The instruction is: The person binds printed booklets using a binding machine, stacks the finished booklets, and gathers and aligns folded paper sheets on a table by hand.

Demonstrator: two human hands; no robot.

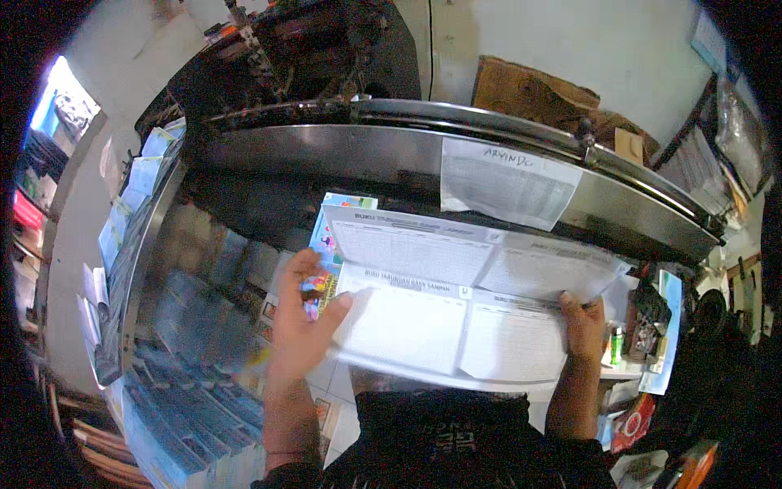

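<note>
Wide white printed sheets [403, 330] with table grids are stretched between my two hands. The upper sheet is bent back at its far side, so the print of the one below shows. My left hand [297, 314] grips the left edge, thumb on top and fingers partly hidden. At the right edge, my right hand [585, 324] pinches the paper with its thumb over the face. Behind the left end, a colourful blue printed sheet [320, 232] sticks out beyond the white paper.
A large machine with a curved metal bar [391, 140] spans the far side, a hand-marked paper [509, 186] hanging on it. Stacks of blue-covered booklets [175, 432] stand at the lower left. A small green bottle-like item [617, 345] is at the right.
</note>
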